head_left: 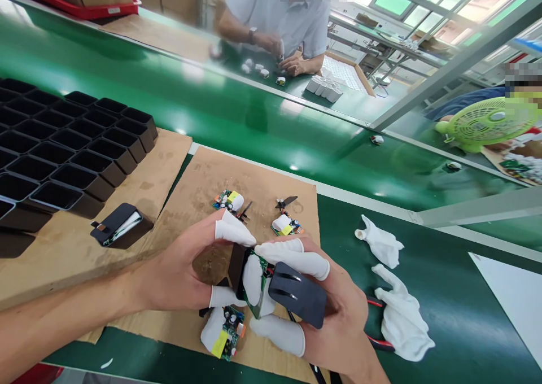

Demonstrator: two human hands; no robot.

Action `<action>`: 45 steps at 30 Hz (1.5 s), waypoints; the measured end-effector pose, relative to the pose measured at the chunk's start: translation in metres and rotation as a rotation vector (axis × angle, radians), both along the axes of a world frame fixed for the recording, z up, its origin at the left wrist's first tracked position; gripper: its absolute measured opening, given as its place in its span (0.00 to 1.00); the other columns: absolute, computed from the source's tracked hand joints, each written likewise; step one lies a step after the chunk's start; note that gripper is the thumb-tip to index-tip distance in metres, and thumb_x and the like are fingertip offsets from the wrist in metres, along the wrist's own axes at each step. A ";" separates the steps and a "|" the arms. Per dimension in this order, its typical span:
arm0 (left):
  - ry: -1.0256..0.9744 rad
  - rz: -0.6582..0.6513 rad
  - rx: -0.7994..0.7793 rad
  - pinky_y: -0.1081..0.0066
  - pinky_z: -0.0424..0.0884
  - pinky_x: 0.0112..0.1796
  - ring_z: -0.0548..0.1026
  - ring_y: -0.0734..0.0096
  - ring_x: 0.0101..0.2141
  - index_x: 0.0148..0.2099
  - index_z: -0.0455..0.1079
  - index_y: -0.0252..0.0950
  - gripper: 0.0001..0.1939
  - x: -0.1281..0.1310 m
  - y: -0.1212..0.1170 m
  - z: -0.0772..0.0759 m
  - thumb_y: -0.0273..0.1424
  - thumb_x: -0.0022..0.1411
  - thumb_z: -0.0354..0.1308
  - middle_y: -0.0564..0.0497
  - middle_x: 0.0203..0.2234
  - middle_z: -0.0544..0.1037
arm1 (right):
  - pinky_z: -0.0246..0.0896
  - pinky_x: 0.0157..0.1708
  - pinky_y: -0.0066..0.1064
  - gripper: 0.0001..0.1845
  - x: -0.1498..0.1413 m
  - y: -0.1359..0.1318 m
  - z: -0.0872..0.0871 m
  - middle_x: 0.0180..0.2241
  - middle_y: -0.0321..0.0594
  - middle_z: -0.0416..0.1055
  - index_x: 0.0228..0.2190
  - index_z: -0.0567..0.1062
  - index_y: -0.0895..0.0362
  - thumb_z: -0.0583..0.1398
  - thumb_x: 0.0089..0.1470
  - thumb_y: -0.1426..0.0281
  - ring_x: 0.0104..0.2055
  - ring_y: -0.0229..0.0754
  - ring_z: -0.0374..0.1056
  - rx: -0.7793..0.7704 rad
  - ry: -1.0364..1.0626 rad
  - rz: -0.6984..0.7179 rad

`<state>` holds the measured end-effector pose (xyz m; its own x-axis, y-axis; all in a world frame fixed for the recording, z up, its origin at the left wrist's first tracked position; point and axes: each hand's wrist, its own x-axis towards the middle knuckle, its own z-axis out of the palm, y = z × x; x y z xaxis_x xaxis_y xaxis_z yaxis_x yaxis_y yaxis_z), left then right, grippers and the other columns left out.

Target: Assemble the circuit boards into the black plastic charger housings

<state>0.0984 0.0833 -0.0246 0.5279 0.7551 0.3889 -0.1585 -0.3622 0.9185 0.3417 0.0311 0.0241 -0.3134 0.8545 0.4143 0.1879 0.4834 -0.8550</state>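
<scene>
My left hand (pixel 186 268), with white finger cots on thumb and finger, is closed around a black plastic housing (pixel 235 266). My right hand (pixel 334 293), also in finger cots, grips a green circuit board (pixel 263 288) bearing white lumps, with a black end cap (pixel 298 295) on its near side. The board's edge meets the housing's open mouth; how far it sits inside is hidden. Around my hands on the cardboard lie similar circuit boards: one at the lower left (pixel 222 333), one behind my left hand (pixel 229 200) and another behind my right (pixel 288 224).
Rows of black housings (pixel 63 195) stand at left, near a housing with a board and cap (pixel 122 226). White cloth pieces (pixel 406 319) and red-handled pliers (pixel 383 344) lie at right. Across the green conveyor (pixel 186 96), a co-worker handles small parts. A green fan (pixel 483 123) stands far right.
</scene>
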 end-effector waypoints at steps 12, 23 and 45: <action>-0.012 -0.020 0.006 0.59 0.78 0.52 0.80 0.58 0.48 0.59 0.78 0.44 0.28 0.000 0.000 0.000 0.25 0.60 0.80 0.48 0.47 0.82 | 0.84 0.49 0.46 0.41 -0.001 0.004 0.000 0.51 0.47 0.85 0.65 0.80 0.46 0.83 0.53 0.69 0.50 0.56 0.84 0.033 -0.031 -0.011; -0.028 -0.007 -0.004 0.59 0.81 0.53 0.82 0.56 0.51 0.61 0.78 0.44 0.29 0.000 0.001 -0.002 0.27 0.61 0.81 0.45 0.50 0.82 | 0.84 0.41 0.48 0.36 0.006 -0.006 0.002 0.48 0.48 0.86 0.62 0.82 0.47 0.82 0.54 0.64 0.39 0.54 0.83 0.013 0.135 -0.092; 0.009 0.003 0.050 0.59 0.79 0.51 0.81 0.57 0.48 0.60 0.77 0.44 0.29 -0.002 0.001 -0.001 0.27 0.60 0.81 0.46 0.48 0.83 | 0.85 0.46 0.47 0.43 0.000 0.000 0.002 0.52 0.47 0.86 0.65 0.80 0.45 0.84 0.51 0.72 0.48 0.57 0.84 0.020 0.000 -0.006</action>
<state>0.0964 0.0845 -0.0256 0.5296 0.7363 0.4211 -0.1488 -0.4081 0.9007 0.3415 0.0312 0.0259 -0.3077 0.8482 0.4311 0.1907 0.4989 -0.8454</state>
